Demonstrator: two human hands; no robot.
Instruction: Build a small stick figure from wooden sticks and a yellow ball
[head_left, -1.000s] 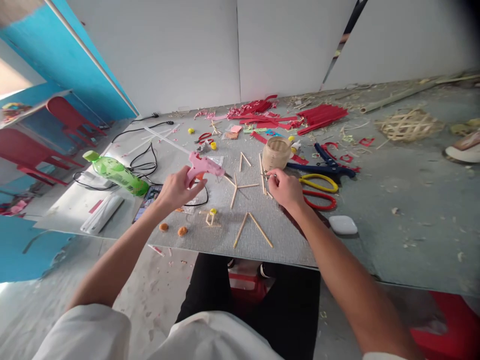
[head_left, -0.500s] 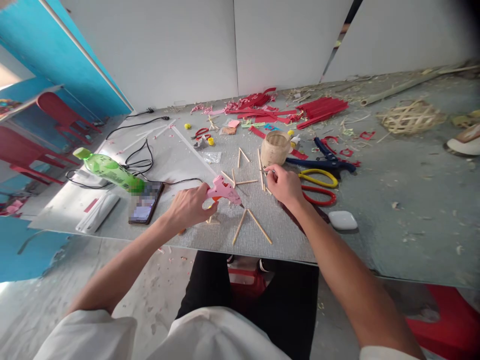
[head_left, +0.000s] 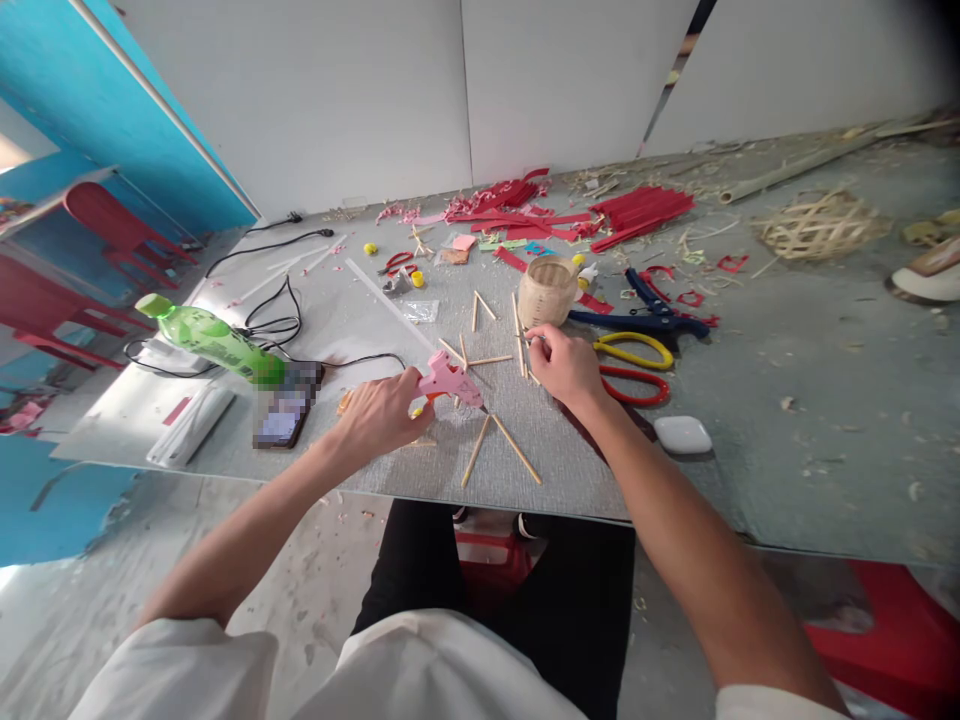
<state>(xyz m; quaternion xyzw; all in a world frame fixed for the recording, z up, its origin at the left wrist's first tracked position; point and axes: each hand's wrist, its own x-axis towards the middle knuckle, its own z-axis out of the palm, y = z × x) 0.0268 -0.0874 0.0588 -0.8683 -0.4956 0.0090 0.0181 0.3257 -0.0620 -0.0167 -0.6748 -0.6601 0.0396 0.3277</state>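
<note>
Your left hand (head_left: 382,408) has its grip closed around the pink glue gun (head_left: 448,382); the nozzle (head_left: 484,409) is just beside the far ends of two sticks (head_left: 517,450), placed like a V near the front edge of the desk (head_left: 795,480); your right hand (head_left: 566,368) is curled near the woven cup (head_left: 550,292); whether its grip pinches something, I cannot tell.
</note>
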